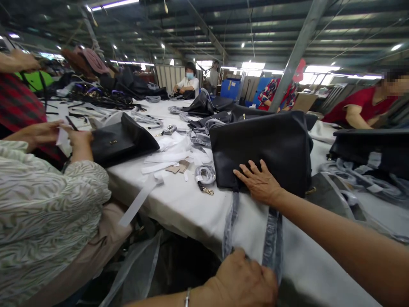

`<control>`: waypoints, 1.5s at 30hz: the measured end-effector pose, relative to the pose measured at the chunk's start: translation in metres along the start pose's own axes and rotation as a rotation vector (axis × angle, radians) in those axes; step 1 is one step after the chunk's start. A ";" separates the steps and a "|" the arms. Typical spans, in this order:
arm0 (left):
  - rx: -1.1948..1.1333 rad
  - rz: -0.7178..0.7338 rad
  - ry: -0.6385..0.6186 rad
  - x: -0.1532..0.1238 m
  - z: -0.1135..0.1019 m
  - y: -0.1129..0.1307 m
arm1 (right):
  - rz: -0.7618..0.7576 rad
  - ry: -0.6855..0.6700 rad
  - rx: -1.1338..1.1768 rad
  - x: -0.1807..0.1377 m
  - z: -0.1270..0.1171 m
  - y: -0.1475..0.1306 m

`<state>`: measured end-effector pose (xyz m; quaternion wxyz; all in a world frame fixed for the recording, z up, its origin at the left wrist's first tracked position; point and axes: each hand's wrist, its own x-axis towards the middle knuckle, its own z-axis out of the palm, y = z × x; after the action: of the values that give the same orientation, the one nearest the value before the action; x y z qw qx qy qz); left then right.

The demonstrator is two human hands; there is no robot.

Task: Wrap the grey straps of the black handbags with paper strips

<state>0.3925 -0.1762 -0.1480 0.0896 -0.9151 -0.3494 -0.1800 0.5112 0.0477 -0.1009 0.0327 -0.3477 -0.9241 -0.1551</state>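
A black handbag (262, 145) lies on the white-covered table in front of me. My right hand (260, 183) rests flat on its lower side with the fingers spread. Two straps wrapped in clear plastic (230, 221) run from the bag's lower edge toward me. Near the bottom of the view, my left hand (244, 279) is closed around the plastic-wrapped straps. A coiled, wrapped strap with a gold clasp (205, 177) sits just left of the bag. The straps' ends are hidden behind my left fist.
To my left, a co-worker's hands (75, 138) are at another black bag (123, 140). White paper strips (168, 162) and cardboard bits (179, 167) lie on the table (179, 204). More bags and wrapped straps (361, 175) stand at right. Several other people work farther back.
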 end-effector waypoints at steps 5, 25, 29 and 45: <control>-0.059 -0.009 -0.080 0.044 -0.033 -0.040 | 0.127 -0.009 -0.064 0.031 -0.008 0.049; -0.102 0.119 -0.210 0.055 -0.025 -0.064 | -0.059 -0.046 0.459 -0.147 -0.039 -0.048; -0.136 0.088 -0.306 0.054 -0.040 -0.070 | -0.163 0.012 0.353 -0.147 -0.051 -0.039; 0.203 0.245 -0.359 0.048 -0.033 -0.212 | -0.101 0.077 0.087 -0.160 -0.019 -0.036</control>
<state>0.2744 -0.0002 -0.0909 0.1386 -0.9544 -0.2623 0.0338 0.6075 -0.0852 -0.1197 0.0756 -0.2925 -0.9444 -0.1298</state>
